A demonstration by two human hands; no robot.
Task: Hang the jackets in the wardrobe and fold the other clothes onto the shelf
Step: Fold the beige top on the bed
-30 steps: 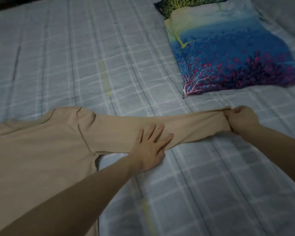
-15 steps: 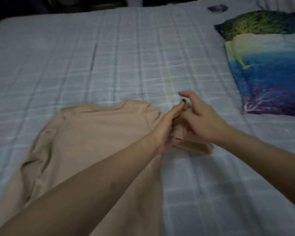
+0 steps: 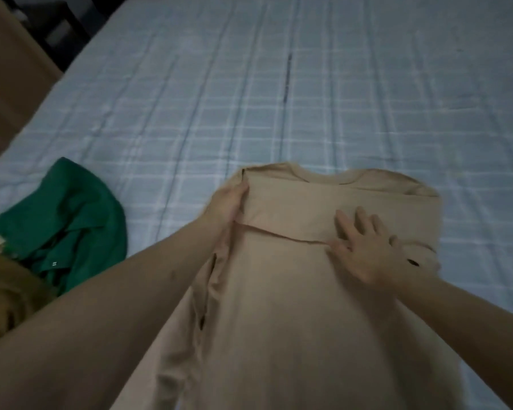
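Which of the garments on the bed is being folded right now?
The beige top, under both hands; the green garment and mustard one lie crumpled aside, untouched.

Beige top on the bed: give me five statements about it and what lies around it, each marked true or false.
1. The beige top lies on a checked sheet. True.
2. The right hand rests flat on the top. True.
3. The left hand holds a hanger. False: it is at the top's left shoulder edge.
4. A green garment lies left of the top. True.
5. A sleeve stretches out to the right. False: it is folded across the chest.
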